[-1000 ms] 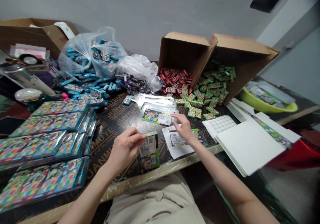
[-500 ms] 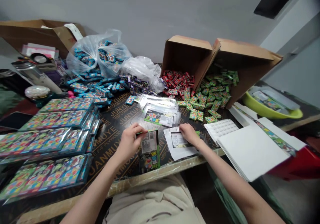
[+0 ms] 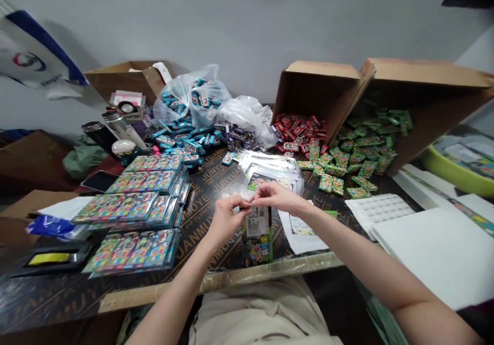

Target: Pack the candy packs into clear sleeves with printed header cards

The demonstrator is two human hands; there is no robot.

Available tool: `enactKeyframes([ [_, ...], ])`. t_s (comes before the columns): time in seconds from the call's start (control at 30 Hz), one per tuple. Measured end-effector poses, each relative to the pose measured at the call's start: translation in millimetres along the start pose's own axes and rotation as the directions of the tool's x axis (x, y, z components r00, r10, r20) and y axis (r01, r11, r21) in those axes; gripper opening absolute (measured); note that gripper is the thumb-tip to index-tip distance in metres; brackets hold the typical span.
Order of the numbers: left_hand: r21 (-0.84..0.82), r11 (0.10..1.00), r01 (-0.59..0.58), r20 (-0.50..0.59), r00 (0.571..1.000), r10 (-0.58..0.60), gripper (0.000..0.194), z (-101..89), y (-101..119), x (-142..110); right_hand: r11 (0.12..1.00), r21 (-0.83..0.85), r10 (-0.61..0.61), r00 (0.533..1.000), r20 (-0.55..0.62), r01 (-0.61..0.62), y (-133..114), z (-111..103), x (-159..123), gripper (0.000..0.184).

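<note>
A dark printed plastic pouch (image 3: 257,244) with a green edge and a pale label panel hangs upright near the table's front edge. My left hand (image 3: 230,215) pinches its top left corner. The fingertips of my right hand (image 3: 277,198) are pinched together at the same top edge, meeting the left fingertips. Under my right forearm lies a white-backed pouch (image 3: 299,239) with a printed panel. Just behind my hands, more clear-edged printed pouches (image 3: 270,166) lie overlapped in a stack.
Stacks of filled colourful packs (image 3: 129,206) stand at left. Blue packets (image 3: 181,139), red packets (image 3: 299,129) and green packets (image 3: 358,149) lie heaped at the back, the latter two spilling from cardboard boxes (image 3: 322,70). White card sheets (image 3: 436,252) lie at right.
My right hand has left the white-backed pouch and come over to the top of the pouch at my left hand. The camera view has turned left.
</note>
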State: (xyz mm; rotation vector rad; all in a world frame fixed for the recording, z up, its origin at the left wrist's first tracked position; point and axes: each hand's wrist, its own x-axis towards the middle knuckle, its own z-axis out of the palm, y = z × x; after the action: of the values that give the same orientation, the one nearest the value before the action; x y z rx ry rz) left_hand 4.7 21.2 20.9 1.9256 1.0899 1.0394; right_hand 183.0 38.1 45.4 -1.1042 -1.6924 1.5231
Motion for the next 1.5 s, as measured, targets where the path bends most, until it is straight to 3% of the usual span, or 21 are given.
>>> enactKeyframes([
  [0.17,0.036,0.999,-0.009,-0.062,0.998,0.011,0.002,4.8,3.9,-2.8,1.000,-0.001,0.027,1.000,-0.015,-0.027,10.7,-1.8,6.3,0.029],
  [0.3,0.137,0.990,-0.021,-0.150,0.988,0.042,0.011,15.9,7.5,-4.3,0.995,0.084,0.059,0.996,-0.059,-0.054,14.5,4.3,6.8,0.030],
  [0.37,0.204,0.977,-0.064,-0.122,0.988,0.090,0.008,18.3,8.6,-6.3,0.981,0.172,0.109,0.989,-0.103,-0.090,19.2,5.5,7.1,0.028],
  [0.43,0.303,0.945,-0.126,-0.023,0.990,0.139,0.012,14.4,8.8,-9.3,0.971,0.208,0.152,0.977,-0.151,-0.119,28.2,0.0,6.0,0.033],
  [0.5,0.443,0.882,-0.160,0.073,0.987,0.142,0.025,3.5,7.4,-12.2,0.990,0.040,0.138,0.954,-0.265,-0.132,42.7,-13.4,2.0,0.037],
  [0.53,0.528,0.835,-0.156,0.092,0.988,0.126,0.028,-3.6,5.7,-13.3,0.976,-0.156,0.089,0.936,-0.341,-0.149,51.9,-22.2,-1.2,0.034],
  [0.6,0.685,0.719,-0.116,0.064,0.993,0.100,0.034,-17.4,0.4,-14.7,0.787,-0.575,-0.066,0.896,-0.439,-0.224,72.8,-40.0,-9.1,0.025],
  [0.67,0.775,0.615,-0.144,0.107,0.990,0.097,0.055,-24.4,-8.0,-14.9,0.545,-0.791,-0.155,0.893,-0.423,-0.280,93.8,-52.7,-16.7,0.017],
  [0.73,0.775,0.565,-0.282,0.306,0.950,0.056,0.082,-21.0,-19.2,-14.2,0.457,-0.843,-0.154,0.907,-0.391,-0.285,111.3,-57.1,-21.8,0.013],
  [0.83,0.670,0.599,-0.439,0.614,0.781,-0.114,0.092,-2.5,-37.6,-11.4,0.405,-0.874,-0.162,0.920,-0.356,-0.267,127.8,-52.1,-25.0,0.008],
  [0.9,0.625,0.647,-0.437,0.682,0.709,-0.179,0.086,9.6,-46.2,-8.4,0.359,-0.903,-0.182,0.931,-0.317,-0.237,133.8,-46.6,-26.7,0.012],
  [1.0,0.560,0.732,-0.388,0.702,0.691,-0.171,0.073,16.1,-46.0,-2.2,0.294,-0.941,-0.207,0.950,-0.233,-0.166,138.9,-41.1,-30.9,0.022],
  [1.07,0.471,0.830,-0.298,0.685,0.716,-0.132,0.061,12.4,-36.8,2.8,0.262,-0.957,-0.212,0.960,-0.182,-0.124,140.8,-39.8,-34.0,0.025],
  [1.17,0.214,0.966,-0.148,0.521,0.854,0.016,0.041,0.7,-17.4,9.9,0.231,-0.970,-0.219,0.968,-0.125,-0.073,141.6,-39.3,-37.1,0.026],
  [1.23,0.044,0.993,-0.108,0.350,0.933,0.086,0.026,-7.1,-8.3,11.6,0.211,-0.976,-0.231,0.968,-0.097,-0.047,141.4,-38.1,-38.0,0.025],
  [1.33,-0.110,0.994,-0.007,0.176,0.984,0.026,0.016,-14.2,-7.3,6.6,0.211,-0.976,-0.295,0.948,-0.118,-0.056,139.5,-35.3,-37.0,0.024],
  [1.4,-0.163,0.983,0.078,0.095,0.993,-0.063,0.017,-16.1,-12.9,0.0,0.294,-0.947,-0.339,0.913,-0.227,-0.126,133.8,-34.0,-33.6,0.018],
  [1.5,-0.221,0.968,0.117,-0.056,0.990,-0.132,0.017,-17.0,-21.6,-8.3,0.588,-0.780,-0.320,0.824,-0.467,-0.214,109.0,-32.1,-23.8,0.008],
])
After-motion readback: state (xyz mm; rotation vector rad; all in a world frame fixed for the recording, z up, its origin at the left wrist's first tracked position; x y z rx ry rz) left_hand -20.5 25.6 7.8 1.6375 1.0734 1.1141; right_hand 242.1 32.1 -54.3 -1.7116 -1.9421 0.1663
